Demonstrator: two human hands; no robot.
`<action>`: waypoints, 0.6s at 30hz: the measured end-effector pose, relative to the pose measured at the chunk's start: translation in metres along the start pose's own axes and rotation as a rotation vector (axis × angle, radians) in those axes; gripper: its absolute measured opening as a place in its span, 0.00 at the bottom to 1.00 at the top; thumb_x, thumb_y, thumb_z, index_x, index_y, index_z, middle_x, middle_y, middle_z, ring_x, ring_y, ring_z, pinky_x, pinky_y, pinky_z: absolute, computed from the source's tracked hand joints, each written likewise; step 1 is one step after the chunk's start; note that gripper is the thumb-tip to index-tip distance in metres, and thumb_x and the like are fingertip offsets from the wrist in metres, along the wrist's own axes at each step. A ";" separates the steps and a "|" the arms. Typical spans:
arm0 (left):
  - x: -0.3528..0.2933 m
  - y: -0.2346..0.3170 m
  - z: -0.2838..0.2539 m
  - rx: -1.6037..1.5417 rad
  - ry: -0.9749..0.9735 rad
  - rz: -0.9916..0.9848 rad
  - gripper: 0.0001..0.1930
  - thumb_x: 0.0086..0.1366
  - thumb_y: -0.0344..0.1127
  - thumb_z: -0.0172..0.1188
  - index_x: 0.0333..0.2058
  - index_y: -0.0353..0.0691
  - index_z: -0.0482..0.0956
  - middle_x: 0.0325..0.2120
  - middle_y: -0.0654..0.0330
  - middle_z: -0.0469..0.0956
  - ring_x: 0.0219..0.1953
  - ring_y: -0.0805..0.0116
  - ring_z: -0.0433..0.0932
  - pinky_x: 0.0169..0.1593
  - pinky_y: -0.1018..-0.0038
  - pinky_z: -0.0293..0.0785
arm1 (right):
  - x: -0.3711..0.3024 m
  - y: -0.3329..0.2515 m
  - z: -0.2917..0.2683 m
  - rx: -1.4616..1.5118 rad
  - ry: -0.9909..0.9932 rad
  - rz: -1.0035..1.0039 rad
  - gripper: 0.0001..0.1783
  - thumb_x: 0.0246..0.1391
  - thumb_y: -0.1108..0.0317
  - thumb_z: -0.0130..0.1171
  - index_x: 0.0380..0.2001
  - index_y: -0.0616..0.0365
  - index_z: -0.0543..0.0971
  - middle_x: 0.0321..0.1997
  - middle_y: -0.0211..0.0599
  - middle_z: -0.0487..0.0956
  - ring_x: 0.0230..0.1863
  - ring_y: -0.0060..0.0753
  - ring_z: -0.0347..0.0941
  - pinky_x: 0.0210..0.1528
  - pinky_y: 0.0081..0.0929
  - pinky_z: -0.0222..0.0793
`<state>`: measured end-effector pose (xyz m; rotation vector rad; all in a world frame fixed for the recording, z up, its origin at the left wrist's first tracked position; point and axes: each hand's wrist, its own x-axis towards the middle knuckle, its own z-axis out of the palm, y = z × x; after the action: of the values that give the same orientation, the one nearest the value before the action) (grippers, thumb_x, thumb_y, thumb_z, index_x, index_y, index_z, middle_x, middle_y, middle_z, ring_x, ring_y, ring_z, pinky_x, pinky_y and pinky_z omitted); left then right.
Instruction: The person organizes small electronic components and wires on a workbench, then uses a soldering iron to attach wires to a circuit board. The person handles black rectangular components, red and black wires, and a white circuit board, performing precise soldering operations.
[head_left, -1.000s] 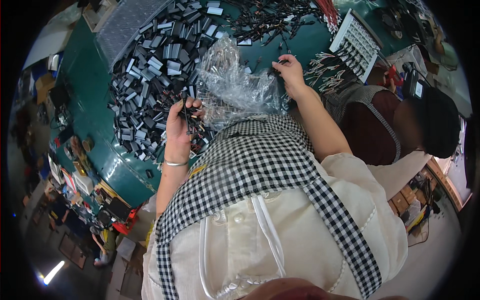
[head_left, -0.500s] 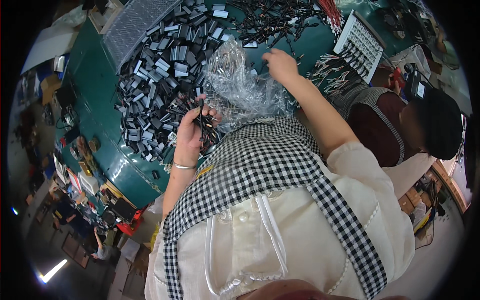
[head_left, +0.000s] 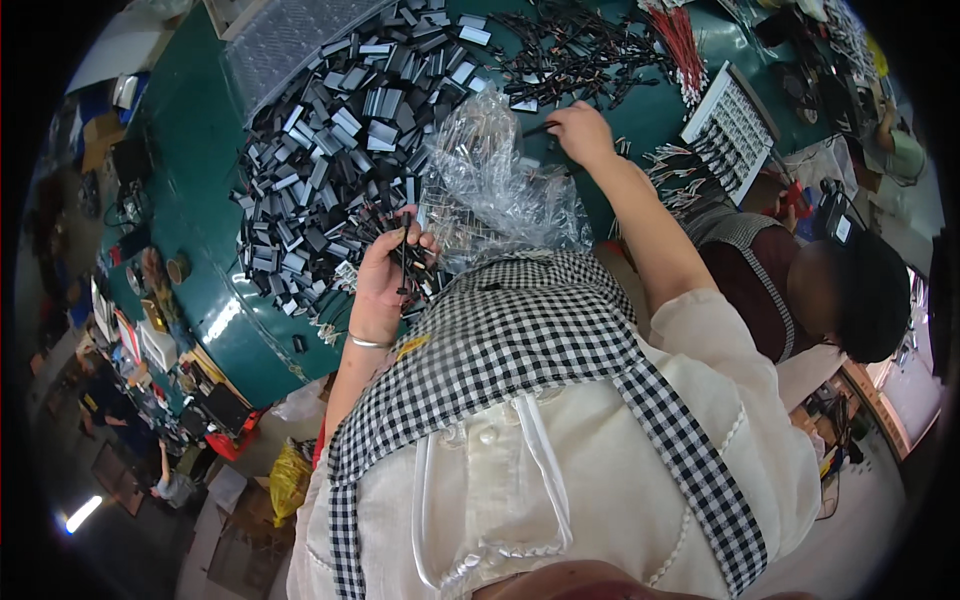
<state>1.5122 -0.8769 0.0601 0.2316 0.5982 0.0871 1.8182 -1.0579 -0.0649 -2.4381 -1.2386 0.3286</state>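
My left hand is closed around a thin black cable, held upright in front of the apron at the near edge of the pile. Farther off to the right, my right hand pinches a short dark cable-like piece that points left from the fingertips. Between the hands lies a crumpled clear plastic bag with thin wired parts inside. A large heap of black rectangular casings spreads to the left of the bag. Loose dark wires lie beside my left hand, partly hidden by it.
A heap of black cables lies at the far side of the green table, with a bundle of red wires beside it. A white rack with wired parts stands at right, near a seated co-worker. Clear plastic trays sit far left.
My right hand now shows a dark piece in its fingertips, where none was visible before. My left hand keeps its hold on the black cable. The whole view has shifted slightly.
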 end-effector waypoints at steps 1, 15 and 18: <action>-0.001 -0.002 0.005 0.038 0.017 0.012 0.17 0.56 0.31 0.60 0.45 0.38 0.71 0.26 0.62 0.71 0.35 0.64 0.71 0.43 0.67 0.70 | -0.007 0.005 -0.015 -0.013 0.026 0.089 0.09 0.46 0.63 0.61 0.32 0.50 0.81 0.33 0.34 0.81 0.41 0.41 0.74 0.43 0.36 0.70; 0.021 -0.017 0.046 0.162 -0.018 0.025 0.14 0.55 0.25 0.57 0.41 0.33 0.70 0.29 0.57 0.74 0.35 0.62 0.75 0.43 0.64 0.74 | 0.027 -0.020 -0.029 -0.105 0.311 -0.016 0.28 0.41 0.61 0.67 0.48 0.56 0.75 0.51 0.38 0.73 0.54 0.45 0.64 0.56 0.38 0.62; 0.017 -0.012 0.044 0.190 -0.013 0.073 0.13 0.54 0.24 0.57 0.40 0.32 0.71 0.28 0.57 0.74 0.34 0.62 0.74 0.44 0.63 0.73 | 0.047 -0.026 -0.008 -0.212 0.296 -0.022 0.33 0.41 0.55 0.68 0.51 0.58 0.73 0.50 0.38 0.73 0.55 0.44 0.62 0.57 0.41 0.59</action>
<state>1.5507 -0.8947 0.0832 0.4383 0.5851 0.0987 1.8297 -1.0073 -0.0477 -2.5287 -1.2187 -0.1754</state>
